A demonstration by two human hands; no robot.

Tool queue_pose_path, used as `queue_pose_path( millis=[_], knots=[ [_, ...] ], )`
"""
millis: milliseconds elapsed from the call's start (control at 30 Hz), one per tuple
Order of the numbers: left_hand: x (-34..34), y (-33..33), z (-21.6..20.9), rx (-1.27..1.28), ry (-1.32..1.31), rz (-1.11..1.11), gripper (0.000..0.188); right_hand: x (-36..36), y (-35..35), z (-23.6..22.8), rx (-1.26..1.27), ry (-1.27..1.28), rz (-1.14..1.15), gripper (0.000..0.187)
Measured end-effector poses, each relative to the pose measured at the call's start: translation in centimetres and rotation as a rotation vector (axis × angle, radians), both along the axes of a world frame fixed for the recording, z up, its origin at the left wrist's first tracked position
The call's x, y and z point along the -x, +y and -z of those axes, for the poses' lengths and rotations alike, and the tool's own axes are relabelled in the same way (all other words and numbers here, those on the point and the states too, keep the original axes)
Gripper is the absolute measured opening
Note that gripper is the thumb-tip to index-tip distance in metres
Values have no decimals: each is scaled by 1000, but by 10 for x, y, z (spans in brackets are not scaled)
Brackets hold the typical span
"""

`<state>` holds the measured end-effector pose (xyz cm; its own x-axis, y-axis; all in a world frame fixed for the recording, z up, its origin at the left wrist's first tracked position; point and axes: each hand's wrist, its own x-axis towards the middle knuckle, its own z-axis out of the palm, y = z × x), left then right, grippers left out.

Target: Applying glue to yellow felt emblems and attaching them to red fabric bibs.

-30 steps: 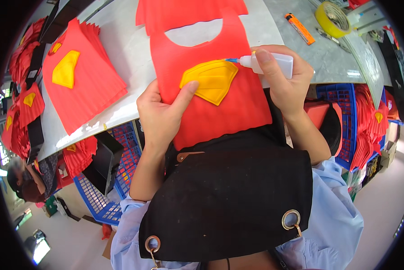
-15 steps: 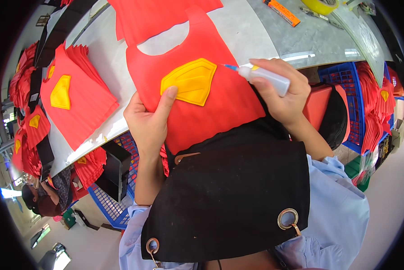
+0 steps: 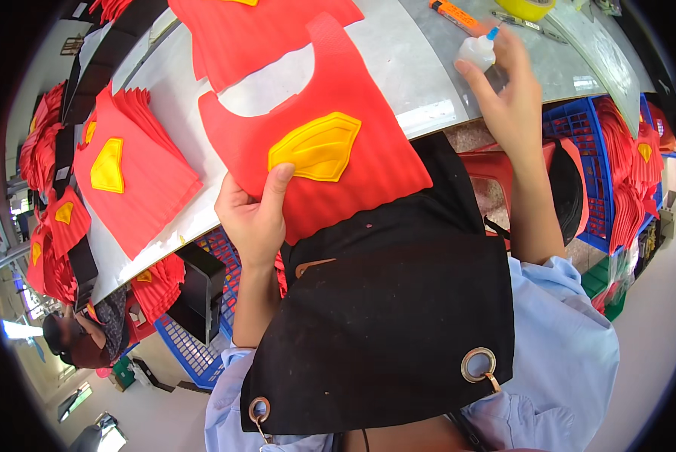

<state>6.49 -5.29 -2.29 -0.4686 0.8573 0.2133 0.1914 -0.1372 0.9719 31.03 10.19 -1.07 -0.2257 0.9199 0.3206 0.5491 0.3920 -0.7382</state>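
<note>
My left hand [image 3: 255, 218] pinches the lower left side of a red felt-like piece [image 3: 383, 162] with a curved cut-out at its top. The thumb presses on the corner of a yellow angular patch [image 3: 330, 139] lying on its front; the fingers are behind the cloth. Over the table at the upper right, my right hand [image 3: 515, 98] has its thumb and fingers around a small white squeeze bottle [image 3: 477, 53] with a blue tip, which points up. Whether the bottle touches the table I cannot tell.
A fanned stack of red pieces [image 3: 161, 200] with yellow patches lies left on the table; another red piece [image 3: 255, 38] lies beyond. An orange box cutter [image 3: 454, 15] and yellow tape roll [image 3: 526, 7] are upper right. Blue crates [image 3: 598, 218] flank me. A person [image 3: 85, 339] is far left.
My right hand has moved up and right with the squeeze bottle, away from the yellow patch, and the bottle's tip has turned upward. My left hand still grips the red piece.
</note>
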Motion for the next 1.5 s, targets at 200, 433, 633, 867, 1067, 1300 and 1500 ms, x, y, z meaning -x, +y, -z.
queue_pose_path(
  millis=[200, 433, 633, 867, 1067, 1300, 1500],
  knots=[
    [3, 4, 2, -5, -23, 4, 26, 27, -41, -2, -406, 446, -348, 58],
    [5, -6, -3, 30, -95, 61, 30, 70, -39, -4, 504, 348, -615, 47],
    [20, -17, -25, -83, -111, 79, 43, 91, -54, -14, 562, 557, -651, 42],
    [116, -33, -102, -42, -42, -130, 43, 103, -62, -30, 431, 683, -675, 29],
    [234, -31, -129, 108, 31, -181, 43, 86, -68, -81, 303, 1113, -1719, 22],
    [252, -31, -115, 292, 441, -411, 55, 73, -85, -116, -76, 1342, -2092, 26],
    [234, -32, -115, 443, 916, -753, 69, 87, -96, -109, -432, 1512, -1908, 29]
  ],
)
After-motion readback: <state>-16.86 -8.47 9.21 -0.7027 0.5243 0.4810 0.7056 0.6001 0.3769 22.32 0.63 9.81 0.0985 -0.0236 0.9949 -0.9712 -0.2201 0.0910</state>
